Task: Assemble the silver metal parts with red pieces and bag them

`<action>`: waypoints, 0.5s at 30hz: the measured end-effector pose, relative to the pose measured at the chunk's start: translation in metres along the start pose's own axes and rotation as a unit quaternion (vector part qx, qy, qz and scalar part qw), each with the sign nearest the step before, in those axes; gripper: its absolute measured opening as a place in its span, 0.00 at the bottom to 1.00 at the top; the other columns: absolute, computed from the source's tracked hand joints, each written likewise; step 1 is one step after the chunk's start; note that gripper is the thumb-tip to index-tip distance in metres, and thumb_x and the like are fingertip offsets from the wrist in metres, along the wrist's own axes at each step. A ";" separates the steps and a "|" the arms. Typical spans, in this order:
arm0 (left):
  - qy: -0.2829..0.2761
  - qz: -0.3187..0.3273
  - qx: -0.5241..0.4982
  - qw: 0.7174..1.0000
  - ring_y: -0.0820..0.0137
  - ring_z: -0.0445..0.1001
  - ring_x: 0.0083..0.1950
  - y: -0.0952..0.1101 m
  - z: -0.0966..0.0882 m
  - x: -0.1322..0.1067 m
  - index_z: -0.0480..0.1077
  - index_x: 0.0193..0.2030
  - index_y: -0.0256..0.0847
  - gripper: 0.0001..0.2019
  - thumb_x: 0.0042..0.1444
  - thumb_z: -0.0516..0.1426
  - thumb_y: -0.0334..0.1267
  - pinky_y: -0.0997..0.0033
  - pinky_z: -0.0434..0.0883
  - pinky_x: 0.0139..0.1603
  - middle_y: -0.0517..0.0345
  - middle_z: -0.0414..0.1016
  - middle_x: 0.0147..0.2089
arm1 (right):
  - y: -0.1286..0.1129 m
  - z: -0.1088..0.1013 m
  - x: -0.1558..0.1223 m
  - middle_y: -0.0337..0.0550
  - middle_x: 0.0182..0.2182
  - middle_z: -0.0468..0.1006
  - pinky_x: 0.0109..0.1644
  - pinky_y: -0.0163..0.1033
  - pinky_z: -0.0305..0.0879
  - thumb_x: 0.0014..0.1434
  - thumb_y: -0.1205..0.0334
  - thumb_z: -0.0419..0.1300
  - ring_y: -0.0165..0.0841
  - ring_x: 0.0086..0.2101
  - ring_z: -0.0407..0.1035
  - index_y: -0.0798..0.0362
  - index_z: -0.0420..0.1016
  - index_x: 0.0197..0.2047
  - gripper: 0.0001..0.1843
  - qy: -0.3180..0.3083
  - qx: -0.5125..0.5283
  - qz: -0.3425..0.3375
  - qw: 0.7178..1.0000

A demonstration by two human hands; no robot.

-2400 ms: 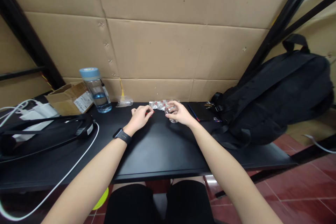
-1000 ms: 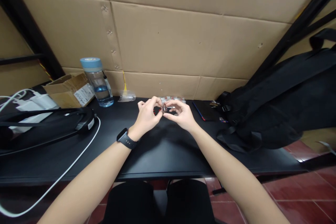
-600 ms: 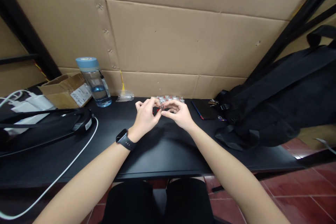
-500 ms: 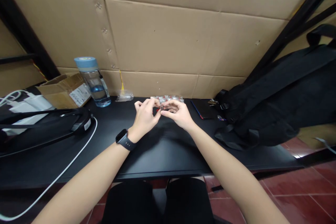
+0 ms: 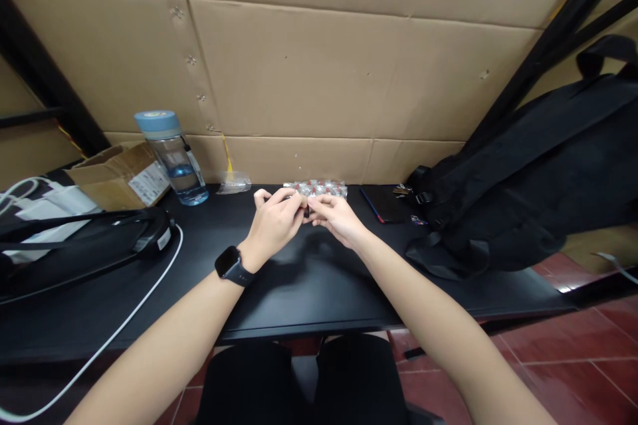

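My left hand [image 5: 279,218], with a dark watch [image 5: 230,264] on its wrist, is closed in a pinch above the black table. Meeting it at the fingertips is my right hand [image 5: 337,217], also pinched. Whatever lies between the fingers is small and mostly hidden; only a dark bit shows at the meeting point. Just behind both hands lies a clear plastic packaging strip [image 5: 326,188] with several red spots, against the cardboard wall.
On the left stand a water bottle [image 5: 182,176], an open cardboard box [image 5: 117,176] and a black case [image 5: 114,239] beside a white cable [image 5: 149,292]. A small plastic bag [image 5: 234,184] lies at the back. To the right are a dark flat notebook-like item [image 5: 381,204] and a black backpack [image 5: 528,179].
My fingertips have drawn closer together and the left hand has turned slightly, covering the small item that showed between them. More of the plastic strip shows. The view has shifted a little.
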State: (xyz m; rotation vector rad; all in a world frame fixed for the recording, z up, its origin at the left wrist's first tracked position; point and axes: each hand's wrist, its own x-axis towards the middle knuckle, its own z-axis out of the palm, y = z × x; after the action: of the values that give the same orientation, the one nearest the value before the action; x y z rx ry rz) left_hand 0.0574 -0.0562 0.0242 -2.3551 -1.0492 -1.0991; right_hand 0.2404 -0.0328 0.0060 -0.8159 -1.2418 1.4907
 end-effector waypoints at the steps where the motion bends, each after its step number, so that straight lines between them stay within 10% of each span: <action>1: -0.003 0.007 -0.001 1.000 0.60 0.77 0.52 0.000 -0.001 0.000 0.70 0.40 0.43 0.05 0.64 0.55 0.29 0.55 0.54 0.49 0.55 0.83 0.41 | 0.000 0.001 0.000 0.40 0.28 0.80 0.32 0.31 0.67 0.49 0.43 0.75 0.31 0.30 0.79 0.55 0.77 0.32 0.24 -0.003 0.005 0.003 1.000; 15: -0.003 -0.185 -0.149 0.971 0.62 0.81 0.48 -0.004 0.008 0.001 0.62 0.42 0.45 0.08 0.62 0.59 0.37 0.60 0.57 0.52 0.62 0.82 0.41 | -0.004 -0.001 -0.001 0.43 0.34 0.83 0.45 0.39 0.73 0.45 0.50 0.78 0.35 0.39 0.78 0.52 0.80 0.35 0.19 -0.027 -0.014 -0.029 0.999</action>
State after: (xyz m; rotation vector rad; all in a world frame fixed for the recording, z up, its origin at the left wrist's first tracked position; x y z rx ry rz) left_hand 0.0595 -0.0484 0.0196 -2.4457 -1.4599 -1.4716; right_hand 0.2421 -0.0333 0.0095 -0.7560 -1.3170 1.4602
